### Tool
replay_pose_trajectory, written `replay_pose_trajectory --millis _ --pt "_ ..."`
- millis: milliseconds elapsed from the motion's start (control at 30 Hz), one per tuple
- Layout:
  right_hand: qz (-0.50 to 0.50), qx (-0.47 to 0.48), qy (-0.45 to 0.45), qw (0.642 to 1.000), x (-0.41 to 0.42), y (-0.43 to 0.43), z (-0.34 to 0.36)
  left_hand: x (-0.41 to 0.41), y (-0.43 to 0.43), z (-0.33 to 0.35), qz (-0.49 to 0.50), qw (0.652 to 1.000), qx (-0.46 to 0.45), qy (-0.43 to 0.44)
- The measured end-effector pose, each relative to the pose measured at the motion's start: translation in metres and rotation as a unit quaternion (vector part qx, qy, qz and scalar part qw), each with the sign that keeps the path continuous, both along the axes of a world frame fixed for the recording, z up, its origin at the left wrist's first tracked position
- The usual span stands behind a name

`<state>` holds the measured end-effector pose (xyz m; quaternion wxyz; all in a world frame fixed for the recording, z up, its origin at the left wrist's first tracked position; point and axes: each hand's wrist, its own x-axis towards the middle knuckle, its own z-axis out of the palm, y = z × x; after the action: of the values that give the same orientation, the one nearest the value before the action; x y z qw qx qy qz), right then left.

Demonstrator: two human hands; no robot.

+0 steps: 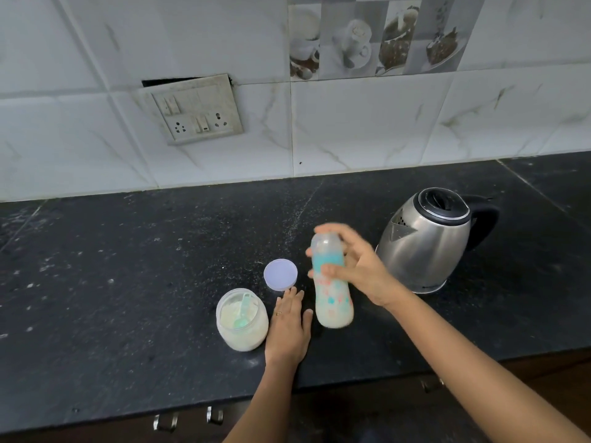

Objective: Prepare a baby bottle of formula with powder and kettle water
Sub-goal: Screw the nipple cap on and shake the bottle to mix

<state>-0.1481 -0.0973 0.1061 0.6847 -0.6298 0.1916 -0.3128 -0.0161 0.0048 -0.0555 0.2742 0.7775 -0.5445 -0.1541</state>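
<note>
Your right hand (pixel 355 263) comes in from the right, its grip closed around the clear patterned baby bottle (pixel 332 282) full of milky liquid, held nearly upright just above the black stone tabletop (pixel 128 282), left of the steel kettle (pixel 428 241). Your left hand (pixel 289 327) lies flat, grip open, between the open powder jar (pixel 242 319) and the bottle. The bottle's top is motion-blurred.

A patterned baby bottle (pixel 332 282), filled with milky liquid, is held nearly upright. An open powder jar (pixel 242 319) with a scoop (pixel 243 310) inside is seen at its 9 o'clock, a steel kettle (pixel 427 241) at 2 o'clock.
</note>
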Motion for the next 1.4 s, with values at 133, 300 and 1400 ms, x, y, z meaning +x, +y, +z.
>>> replay_pose_trajectory --millis 133,300,1400 --pt "-0.177 0.167 -0.157 0.957 0.004 0.005 0.003 -0.002 0.000 0.004 0.007 1.000 -0.006 -0.001" --pt "-0.038 0.001 -0.040 0.999 -0.001 0.019 -0.009 0.001 -0.001 -0.001 -0.007 1.000 0.004 -0.019" --pt "-0.092 0.020 -0.015 0.995 0.009 0.013 -0.009 0.000 0.000 0.000 0.000 1.000 -0.021 0.009"
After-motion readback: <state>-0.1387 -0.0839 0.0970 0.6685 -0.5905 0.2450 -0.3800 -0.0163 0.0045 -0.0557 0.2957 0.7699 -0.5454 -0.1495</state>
